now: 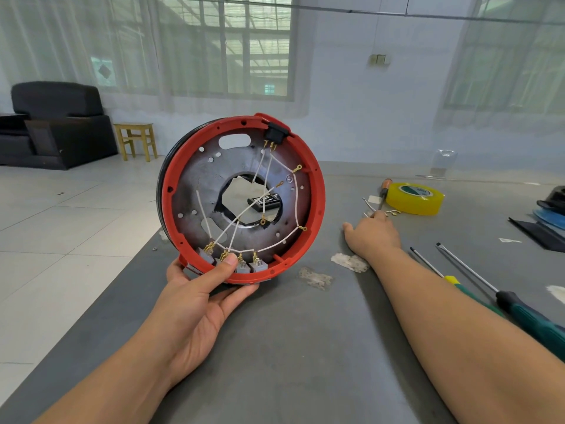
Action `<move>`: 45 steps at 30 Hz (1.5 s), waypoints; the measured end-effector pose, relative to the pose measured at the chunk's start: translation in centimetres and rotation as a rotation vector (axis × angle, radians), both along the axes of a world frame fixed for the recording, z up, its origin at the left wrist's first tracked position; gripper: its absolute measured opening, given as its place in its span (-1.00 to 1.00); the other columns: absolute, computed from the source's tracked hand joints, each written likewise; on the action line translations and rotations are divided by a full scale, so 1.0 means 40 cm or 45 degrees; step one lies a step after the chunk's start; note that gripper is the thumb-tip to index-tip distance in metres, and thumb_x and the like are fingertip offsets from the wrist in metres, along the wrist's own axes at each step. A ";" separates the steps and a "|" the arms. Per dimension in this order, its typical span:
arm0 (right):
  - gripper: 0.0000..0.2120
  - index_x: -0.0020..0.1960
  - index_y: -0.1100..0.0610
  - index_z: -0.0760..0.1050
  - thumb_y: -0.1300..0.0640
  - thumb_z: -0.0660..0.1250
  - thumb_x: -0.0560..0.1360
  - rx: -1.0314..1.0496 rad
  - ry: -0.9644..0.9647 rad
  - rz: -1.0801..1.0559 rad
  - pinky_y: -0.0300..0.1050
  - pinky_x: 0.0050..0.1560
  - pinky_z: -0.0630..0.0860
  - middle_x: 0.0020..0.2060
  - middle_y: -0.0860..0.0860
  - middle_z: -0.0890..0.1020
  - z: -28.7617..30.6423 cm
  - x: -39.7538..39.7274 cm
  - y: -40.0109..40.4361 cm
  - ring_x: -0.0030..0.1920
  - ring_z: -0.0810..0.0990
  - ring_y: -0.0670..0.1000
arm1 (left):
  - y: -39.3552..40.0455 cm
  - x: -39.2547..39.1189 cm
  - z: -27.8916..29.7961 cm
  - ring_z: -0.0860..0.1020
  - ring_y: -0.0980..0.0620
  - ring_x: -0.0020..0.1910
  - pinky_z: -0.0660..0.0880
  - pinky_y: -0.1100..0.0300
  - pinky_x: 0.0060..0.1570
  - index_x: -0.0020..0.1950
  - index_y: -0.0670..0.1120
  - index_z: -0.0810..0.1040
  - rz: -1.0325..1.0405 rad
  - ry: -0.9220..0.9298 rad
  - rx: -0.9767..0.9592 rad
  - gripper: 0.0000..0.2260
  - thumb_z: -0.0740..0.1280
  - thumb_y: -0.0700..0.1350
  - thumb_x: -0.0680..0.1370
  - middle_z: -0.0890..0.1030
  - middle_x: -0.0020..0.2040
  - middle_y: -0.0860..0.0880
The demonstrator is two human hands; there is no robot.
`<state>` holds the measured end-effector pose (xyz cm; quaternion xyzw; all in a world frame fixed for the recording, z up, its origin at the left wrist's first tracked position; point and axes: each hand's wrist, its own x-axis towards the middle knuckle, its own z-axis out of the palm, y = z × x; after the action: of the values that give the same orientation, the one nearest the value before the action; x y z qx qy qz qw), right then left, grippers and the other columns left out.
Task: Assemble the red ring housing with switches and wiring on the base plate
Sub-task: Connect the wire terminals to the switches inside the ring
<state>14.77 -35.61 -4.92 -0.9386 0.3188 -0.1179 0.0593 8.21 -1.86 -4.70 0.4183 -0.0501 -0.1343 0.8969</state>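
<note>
Gripped at its lower rim by the left hand, the red ring housing stands upright on edge above the near-left part of the grey table; thumb lies over the inner face near the switches, other fingers curl under the rim. Right hand is well apart from the assy, stretched out flat on the table w/ fingertips at small brass terminals; whether it pinches anything cannot be told.

Housing: round red plastic ring around a dark, dull metal base plate w/ punched holes, an oval slot and a jagged centre opening. Four grey switches sit side by side at the bottom rim (brass tabs up). A black rocker switch sits at the top rim. Thin white wires cross the plate, ending in brass ring lugs.

Surroundings, right side: yellow tape roll, glossy, lying flat; an orange-handled screwdriver just beside it; two long-shaft screwdrivers w/ green handles near the right forearm. Two pale, ragged scraps lie between the housing and the right wrist. Beyond the table: tiled floor, black armchair, small wooden stool.
</note>
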 end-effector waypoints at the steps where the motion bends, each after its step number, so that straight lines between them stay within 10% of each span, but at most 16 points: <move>1: -0.37 0.47 0.28 0.42 -0.20 0.08 0.66 -0.004 -0.011 0.005 0.14 0.47 0.32 0.52 0.22 0.29 0.002 -0.001 0.003 0.51 0.29 0.24 | 0.000 -0.001 0.000 0.71 -0.35 0.09 0.64 -0.31 0.03 0.45 0.01 0.38 0.003 -0.001 0.003 -0.30 0.51 -0.30 0.35 0.71 0.18 -0.25; 12: -0.68 0.26 0.08 0.66 0.23 0.19 0.65 -0.007 -0.212 0.466 -0.04 0.21 0.47 0.21 0.15 0.59 -0.006 -0.027 0.039 0.25 0.52 0.20 | 0.002 -0.001 -0.001 0.71 -0.36 0.10 0.63 -0.33 0.06 0.45 0.01 0.36 -0.005 0.017 -0.002 -0.27 0.52 -0.30 0.34 0.70 0.22 -0.27; 26: -0.75 0.13 0.04 0.64 0.28 0.39 0.50 0.460 -0.398 0.945 -0.31 -0.01 0.53 -0.23 -0.17 0.68 -0.004 -0.299 0.274 -0.15 0.64 -0.16 | 0.016 -0.027 0.007 0.72 -0.29 0.10 0.59 -0.36 0.19 0.44 -0.02 0.35 0.042 0.043 -0.017 -0.28 0.53 -0.30 0.34 0.65 0.29 -0.25; 33: -0.81 0.11 0.09 0.64 0.32 0.35 0.60 0.793 -0.480 0.892 -0.20 0.10 0.60 -0.07 0.00 0.73 -0.002 -0.351 0.277 -0.06 0.71 -0.06 | 0.032 -0.036 0.001 0.72 -0.29 0.13 0.62 -0.36 0.11 0.46 -0.03 0.35 0.026 0.044 -0.033 -0.26 0.53 -0.30 0.34 0.65 0.30 -0.23; 38: -0.79 0.03 0.01 0.69 0.26 0.35 0.60 0.618 -0.278 0.926 -0.46 0.02 0.45 -0.05 -0.14 0.68 0.018 -0.351 0.265 -0.04 0.63 -0.21 | 0.038 -0.033 -0.002 0.71 -0.29 0.15 0.60 -0.36 0.18 0.47 -0.04 0.35 0.007 0.025 -0.021 -0.27 0.53 -0.30 0.36 0.65 0.30 -0.25; 45: -0.91 0.02 -0.06 0.73 0.02 0.45 0.56 0.563 -0.179 1.042 -0.32 -0.03 0.48 -0.05 -0.10 0.65 0.030 -0.351 0.254 -0.07 0.59 -0.12 | 0.037 -0.026 -0.007 0.71 -0.31 0.14 0.60 -0.38 0.16 0.44 -0.01 0.37 0.007 0.036 -0.030 -0.28 0.54 -0.32 0.34 0.66 0.28 -0.26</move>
<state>0.72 -25.43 -3.71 -0.9417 -0.0648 -0.0775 0.3209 7.16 -0.40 -4.99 0.4059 -0.0380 -0.1372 0.9028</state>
